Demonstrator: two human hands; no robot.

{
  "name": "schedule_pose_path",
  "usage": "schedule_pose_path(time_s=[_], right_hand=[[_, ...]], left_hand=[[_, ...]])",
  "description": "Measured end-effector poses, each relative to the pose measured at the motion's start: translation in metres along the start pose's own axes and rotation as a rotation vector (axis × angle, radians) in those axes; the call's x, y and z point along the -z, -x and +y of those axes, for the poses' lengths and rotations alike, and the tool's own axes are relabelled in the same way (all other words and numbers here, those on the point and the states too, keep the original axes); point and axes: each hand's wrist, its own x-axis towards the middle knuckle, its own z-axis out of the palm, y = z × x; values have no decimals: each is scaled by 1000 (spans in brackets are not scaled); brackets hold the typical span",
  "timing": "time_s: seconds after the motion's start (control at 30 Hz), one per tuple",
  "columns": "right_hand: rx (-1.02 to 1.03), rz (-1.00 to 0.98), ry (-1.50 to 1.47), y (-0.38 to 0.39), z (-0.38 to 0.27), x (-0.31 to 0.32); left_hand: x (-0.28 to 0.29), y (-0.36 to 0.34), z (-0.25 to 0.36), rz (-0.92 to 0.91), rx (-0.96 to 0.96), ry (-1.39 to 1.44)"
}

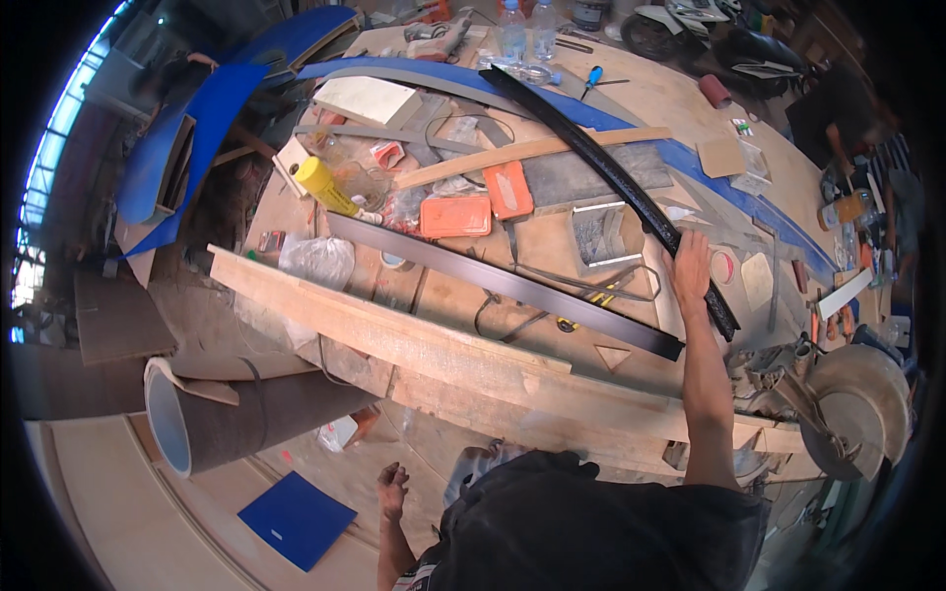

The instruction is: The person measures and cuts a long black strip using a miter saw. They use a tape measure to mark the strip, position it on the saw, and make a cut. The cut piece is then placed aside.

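A long black strip (601,158), shaped like a channel profile, lies slantwise across the cluttered workbench. My right hand (693,261) reaches over the bench's near edge and grips this strip near its closer end; the fingertips are partly hidden against it. Down at my left side, apart from the bench, hangs my left hand (392,480) with its fingers curled in and nothing visible in them. Left of the black strip rests a grey metal profile (503,283). Between the two profiles are an orange sanding block or box (455,217) and a second orange piece (508,190).
A pale wooden board (394,320) runs along the bench's near edge. A large disc-shaped machine (855,409) stands at the right end. A yellow can (325,185), wood strips and bottles crowd the top. Below left are a big rolled sheet (246,414) and a blue panel (298,519).
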Motion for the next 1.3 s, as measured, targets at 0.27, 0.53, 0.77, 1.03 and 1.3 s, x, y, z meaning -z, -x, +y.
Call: schedule_pose_path(time_s=[0.27,0.53,0.77,1.03,1.3], right_hand=[[-46,39,-81,-1,-21,49],[-59,203,-174,54,-79,163],[-102,396,-350,223,-138,247],[-324,401,-748,471,-215,226],[-452,253,-893,600,-254,175]], left_hand=[[-12,-16,69,-222,-43,-242],[-25,29,233,-974,-269,-462],[-103,95,385,-901,-1067,86],[-105,238,466,-1368,-975,603],[-72,350,432,-1329,-1224,590]])
